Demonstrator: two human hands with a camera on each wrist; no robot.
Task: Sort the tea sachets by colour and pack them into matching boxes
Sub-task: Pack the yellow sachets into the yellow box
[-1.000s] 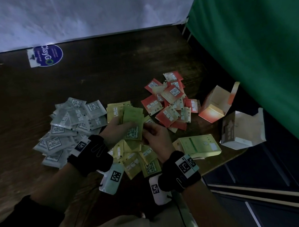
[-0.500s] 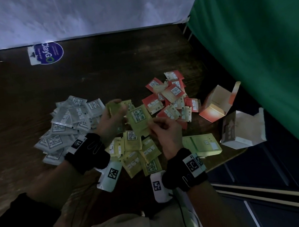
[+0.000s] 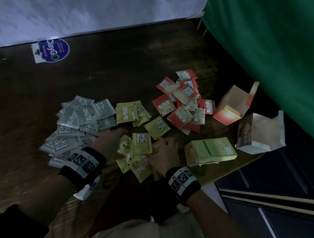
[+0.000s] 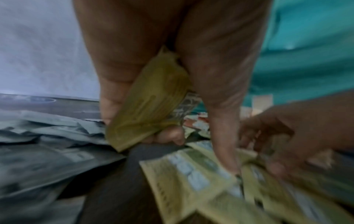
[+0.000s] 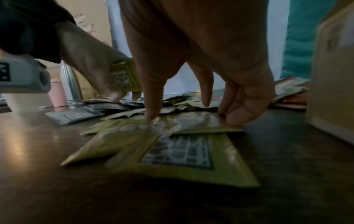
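Observation:
Three heaps lie on the dark table (image 3: 126, 63): grey sachets (image 3: 75, 128) at left, yellow sachets (image 3: 130, 112) in the middle, red sachets (image 3: 182, 104) at right. My left hand (image 3: 112, 143) grips a small stack of yellow sachets (image 4: 151, 103) between thumb and fingers, also seen from the right wrist as the held stack (image 5: 124, 77). My right hand (image 3: 164, 153) is lowered onto the loose yellow sachets (image 5: 178, 153) near the table's front, its fingertips (image 5: 153, 118) touching them. The yellow box (image 3: 210, 150) lies flat just to its right.
An open red box (image 3: 233, 106) and an open white box (image 3: 259, 132) stand at the table's right edge, beside a green curtain (image 3: 271, 47). A blue sticker (image 3: 52, 50) marks the far left of the table. A white wall runs along the back.
Both hands were up and close together over the yellow heap with a sachet between them. Now they have dropped toward the front, and the right hand reaches down onto the loose yellow sachets.

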